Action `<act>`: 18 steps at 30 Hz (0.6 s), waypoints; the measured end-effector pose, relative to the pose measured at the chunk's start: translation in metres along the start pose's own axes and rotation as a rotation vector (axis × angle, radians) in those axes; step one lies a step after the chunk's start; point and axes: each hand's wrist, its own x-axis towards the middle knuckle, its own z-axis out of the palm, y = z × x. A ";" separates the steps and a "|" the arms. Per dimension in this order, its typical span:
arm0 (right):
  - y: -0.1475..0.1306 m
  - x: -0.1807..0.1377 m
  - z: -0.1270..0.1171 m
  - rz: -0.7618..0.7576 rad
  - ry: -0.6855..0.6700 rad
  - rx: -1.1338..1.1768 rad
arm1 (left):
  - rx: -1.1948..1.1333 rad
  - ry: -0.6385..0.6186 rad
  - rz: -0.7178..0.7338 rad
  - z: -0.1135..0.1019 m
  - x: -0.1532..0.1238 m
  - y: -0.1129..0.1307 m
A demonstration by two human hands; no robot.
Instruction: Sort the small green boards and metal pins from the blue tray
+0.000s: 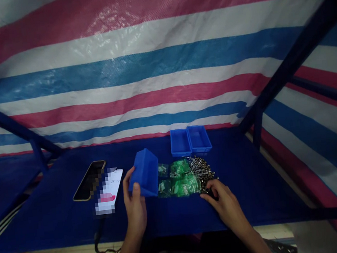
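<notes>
My left hand point(136, 209) is closed on the near end of a blue plastic bin point(146, 171), which is tilted up off the blue surface. Beside the bin lie small clear bags point(164, 188) of pale metal parts and green-tinted plastic bags point(184, 183). A loose pile of long screws or bolts with dark brassy heads point(202, 168) adjoins the bags on the right. At the pile's near edge is my right hand point(226, 203), its thumb and fingers curled together. Whatever lies between those fingertips is hidden or too small to name.
Two more blue bins point(180, 142) stand side by side behind the bags. To the left lie a dark-screened phone point(90, 180) and a lit phone point(110, 190) with a cable point(98, 236). Blue frame bars point(283, 64) and striped sheeting point(137, 69) enclose the blue work surface point(255, 197).
</notes>
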 end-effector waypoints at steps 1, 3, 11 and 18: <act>0.000 0.000 0.000 0.007 0.001 -0.004 | -0.075 0.000 -0.015 0.000 0.005 0.000; 0.000 0.000 0.000 0.016 0.003 -0.010 | -0.141 0.009 -0.046 0.002 0.015 0.002; 0.003 0.002 0.000 0.000 0.028 -0.008 | -0.068 0.127 -0.036 0.047 0.071 -0.001; 0.006 0.001 0.002 0.010 0.017 -0.021 | 0.077 0.147 0.048 0.078 0.107 -0.040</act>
